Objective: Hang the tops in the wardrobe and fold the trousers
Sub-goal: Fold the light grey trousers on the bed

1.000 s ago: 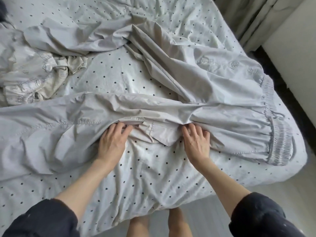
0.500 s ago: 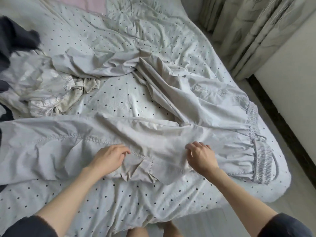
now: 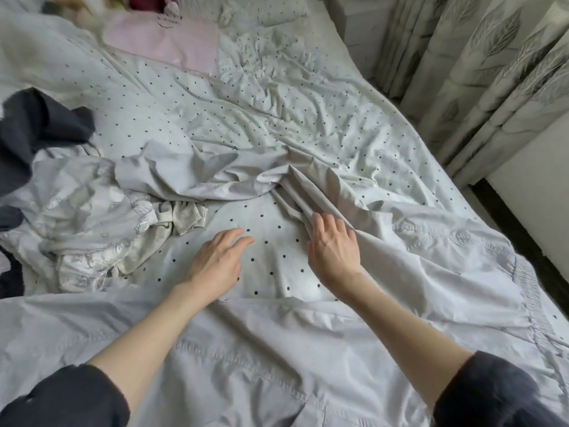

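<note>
The right hand [image 3: 334, 248] is out over the middle of the bed [image 3: 354, 140]. Its fingers are a little bent and spread, and the tips touch the folded edge of one leg of the grey trousers [image 3: 415, 248]. It is hard to tell if the thumb pinches the cloth, so I cannot say if it holds it or only rests on it. The left hand [image 3: 220, 258] is just beside it, apart from it, with loose, nearly straight fingers. It lies flat over the spotted sheet [image 3: 271, 238] and holds nothing.

The trousers are big and pale grey. One leg runs from the far middle of the bed toward the right edge, where the stretchy waistband [image 3: 535, 303] sits near the bed's right side. The other leg lies across the near edge of the bed, under both forearms. A bare patch of spotted sheet shows between the two legs, and both hands are over it.

Near the left edge there is a crumpled pale top with a faint pattern [image 3: 92, 235]. A dark cloth [image 3: 34, 131] lies past it, at the far left. A pink cloth [image 3: 166, 44] lies at the far end of the bed. Curtains [image 3: 480, 69] with leaf shapes hang past the right edge.
</note>
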{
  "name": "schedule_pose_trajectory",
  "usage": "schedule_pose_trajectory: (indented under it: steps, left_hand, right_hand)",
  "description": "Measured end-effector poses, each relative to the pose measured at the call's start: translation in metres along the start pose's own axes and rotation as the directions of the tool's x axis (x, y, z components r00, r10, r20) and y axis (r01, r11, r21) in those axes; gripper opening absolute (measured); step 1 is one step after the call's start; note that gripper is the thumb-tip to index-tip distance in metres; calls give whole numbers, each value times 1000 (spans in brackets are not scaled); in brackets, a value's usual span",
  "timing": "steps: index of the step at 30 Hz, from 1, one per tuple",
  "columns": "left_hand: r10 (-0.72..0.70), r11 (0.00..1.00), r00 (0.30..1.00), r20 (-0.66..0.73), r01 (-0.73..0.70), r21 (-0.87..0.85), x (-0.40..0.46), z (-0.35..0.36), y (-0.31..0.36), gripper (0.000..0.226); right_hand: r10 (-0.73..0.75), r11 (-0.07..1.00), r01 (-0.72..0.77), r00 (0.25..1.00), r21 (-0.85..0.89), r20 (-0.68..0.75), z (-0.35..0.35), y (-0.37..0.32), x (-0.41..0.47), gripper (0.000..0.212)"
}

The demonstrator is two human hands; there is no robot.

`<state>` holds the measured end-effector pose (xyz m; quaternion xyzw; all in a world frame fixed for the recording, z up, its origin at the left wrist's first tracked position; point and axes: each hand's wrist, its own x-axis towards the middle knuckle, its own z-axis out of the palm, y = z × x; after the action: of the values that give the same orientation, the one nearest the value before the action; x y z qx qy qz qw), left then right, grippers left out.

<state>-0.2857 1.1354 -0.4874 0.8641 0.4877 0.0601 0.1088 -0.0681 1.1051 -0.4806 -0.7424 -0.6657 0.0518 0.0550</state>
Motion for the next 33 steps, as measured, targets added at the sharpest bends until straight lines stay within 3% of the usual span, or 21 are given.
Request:
schedule_pose_trajectory:
  steps: [5,7,10,14,16,20,23,28,31,33]
  left_hand:
    - [-5,999,1000,-2,5,-36,28,12,-42,48]
    - [4,1000,1000,-24,-5,-11,38,16,-48,48]
    - [31,999,998,-61,-29,30,57,21,-46,58]
    - [-87,995,994,-69,91,49,84,21,-37,68]
    - [-143,985,986,-82,150,85,98,18,-33,69]
    - [-153,968,977,-152,178,175,118,17,-28,68]
    - [-200,950,960,-196,239,200,117,11,-36,49]
    - [-91,980,966,-243,130,151,82,-28,-45,41]
    - [-33,992,913,-407,79,97,51,-57,-42,41]
    - [44,993,902,-430,6,114,24,-68,-39,41]
  right_hand:
    - [180,984,-180,972,-18,151,23,-20,39,28]
    - [151,988,-150,986,-22,75,23,-24,44,18]
    - [130,991,-129,991,37,-18,25,-14,45,33]
    - [45,972,-6,986,234,-162,10,8,27,10]
    - [24,972,33,970,232,-240,-3,18,19,3]
    - [6,963,73,958,261,-287,-13,41,20,23]
    - [-19,954,97,963,283,-269,-13,58,21,24]
    - [-74,964,108,986,245,-146,-5,55,12,29]
    - [-191,958,208,976,195,-103,-10,29,15,51]
    - [-288,943,293,956,157,-52,-17,0,18,70]
